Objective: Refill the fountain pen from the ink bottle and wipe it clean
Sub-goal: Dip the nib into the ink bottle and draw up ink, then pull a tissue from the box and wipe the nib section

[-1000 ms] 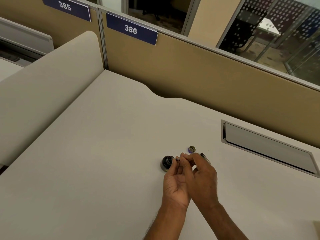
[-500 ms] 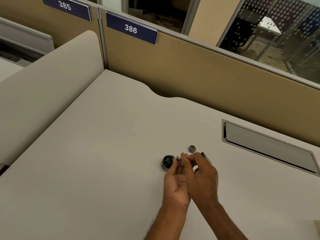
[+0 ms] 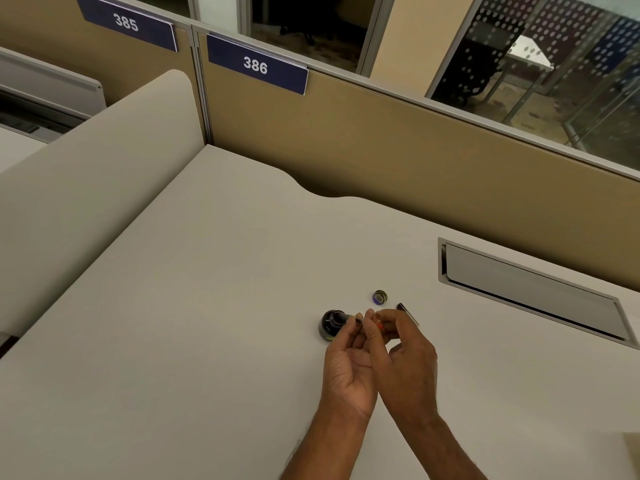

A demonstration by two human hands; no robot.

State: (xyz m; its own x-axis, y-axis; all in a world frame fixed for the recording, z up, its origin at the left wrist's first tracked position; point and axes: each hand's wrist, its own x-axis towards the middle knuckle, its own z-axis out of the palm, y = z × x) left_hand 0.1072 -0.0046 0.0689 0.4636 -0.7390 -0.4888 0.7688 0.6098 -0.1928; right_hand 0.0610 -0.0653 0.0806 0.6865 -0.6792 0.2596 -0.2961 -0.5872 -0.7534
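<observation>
A small dark ink bottle [image 3: 330,323] stands uncapped on the pale desk, just left of my fingertips. Its round cap [image 3: 380,297] lies apart, a little further back and to the right. My left hand [image 3: 348,362] and my right hand [image 3: 403,362] meet above the desk, both pinching a thin fountain pen part [image 3: 360,319] whose tip points toward the bottle's mouth. A dark pen barrel or cap [image 3: 408,313] lies on the desk behind my right fingers, partly hidden. Small details of the held part are hard to make out.
A grey recessed cable hatch [image 3: 530,292] is set into the desk [image 3: 207,306] to the right. Tan partition panels with signs 385 and 386 close off the back. A curved pale divider [image 3: 86,161] rises on the left. Something pale shows at the bottom right edge.
The hands have barely moved; the fingers shifted slightly on the pen part next to the bottle.
</observation>
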